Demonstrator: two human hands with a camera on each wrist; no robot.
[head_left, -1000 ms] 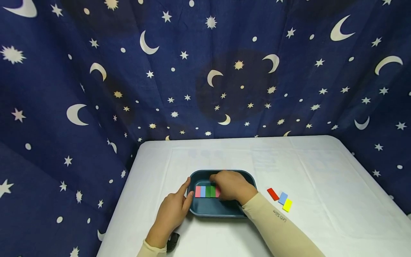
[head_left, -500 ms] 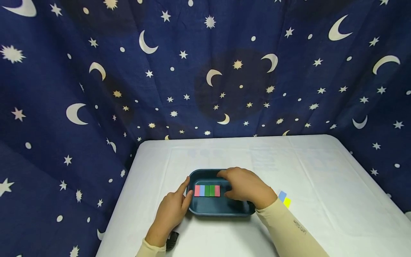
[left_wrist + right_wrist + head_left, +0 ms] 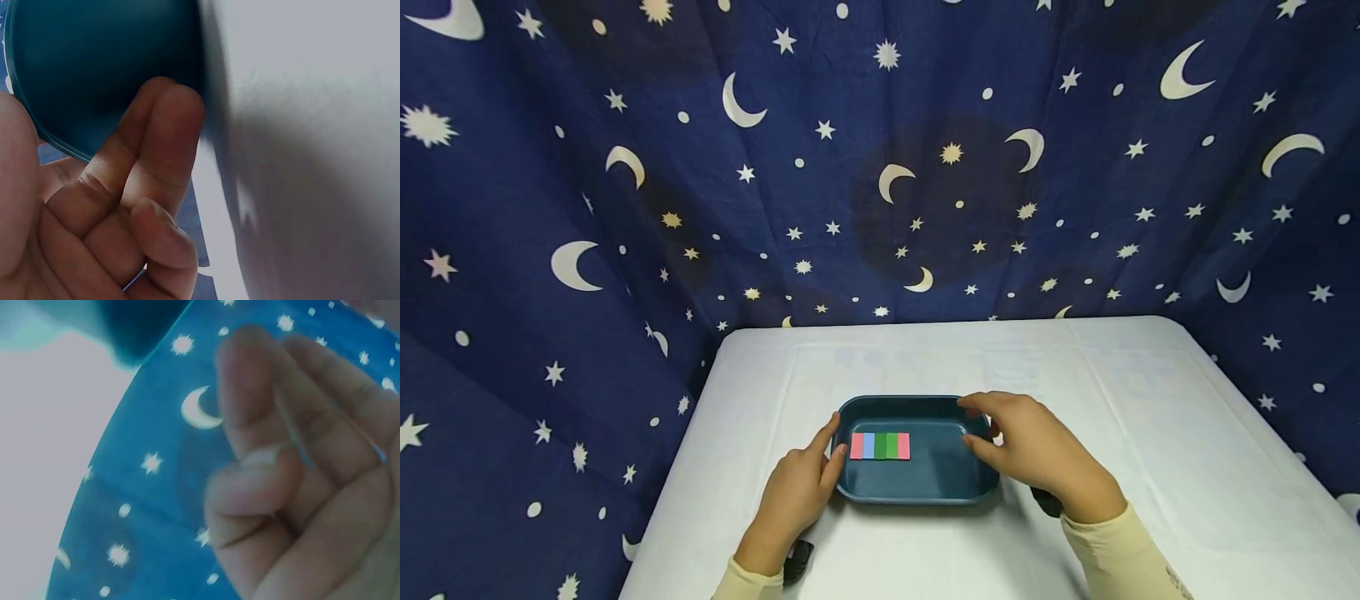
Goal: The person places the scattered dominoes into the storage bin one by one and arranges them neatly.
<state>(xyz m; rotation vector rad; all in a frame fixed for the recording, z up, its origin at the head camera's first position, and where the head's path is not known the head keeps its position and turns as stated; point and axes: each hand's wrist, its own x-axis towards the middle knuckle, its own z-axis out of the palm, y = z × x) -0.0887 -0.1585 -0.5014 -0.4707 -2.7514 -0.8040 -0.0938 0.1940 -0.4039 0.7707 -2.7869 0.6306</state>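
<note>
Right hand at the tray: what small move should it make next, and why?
The right hand should probably lift clear of the tray: no tile shows in its grasp, the five tiles already lie side by side toward the tray's opposite end, and the left hand rests against that end.

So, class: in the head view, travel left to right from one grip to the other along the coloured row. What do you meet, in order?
Left grip, first pink piece, blue piece, first green piece, second green piece, second pink piece, right grip.
</note>
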